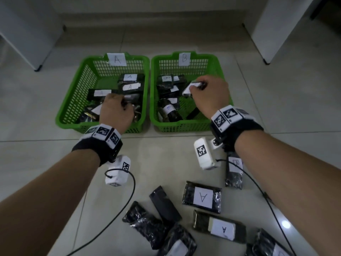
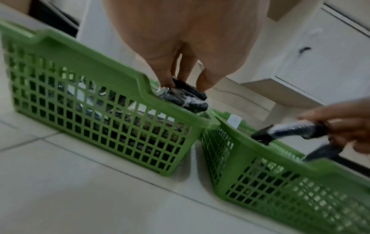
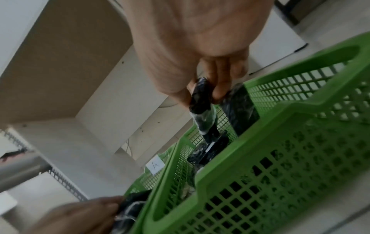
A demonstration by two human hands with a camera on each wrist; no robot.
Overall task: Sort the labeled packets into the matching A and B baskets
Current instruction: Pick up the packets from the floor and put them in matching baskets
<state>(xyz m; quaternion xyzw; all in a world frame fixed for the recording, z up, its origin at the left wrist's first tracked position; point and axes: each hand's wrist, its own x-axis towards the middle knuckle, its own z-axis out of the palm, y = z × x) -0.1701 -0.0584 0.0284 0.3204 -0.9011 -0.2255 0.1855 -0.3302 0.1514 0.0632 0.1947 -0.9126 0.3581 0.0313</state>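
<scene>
Two green mesh baskets stand side by side on the floor: basket A [image 1: 73,100] on the left, basket B [image 1: 219,71] on the right, each with several black labeled packets inside. My left hand [image 1: 118,109] hovers over basket A's front right part and pinches a black packet [image 2: 186,96] between thumb and fingers. My right hand [image 1: 206,93] is over basket B and grips another black packet [image 1: 193,87] with a white label, which hangs down from the fingers [image 3: 202,109].
Several loose black packets lie on the tiled floor near me, two with A labels [image 1: 203,197] [image 1: 221,228] and one with a B label [image 1: 234,169]. White cabinets [image 1: 276,24] stand at the back left and right. Wrist camera cables trail over the floor.
</scene>
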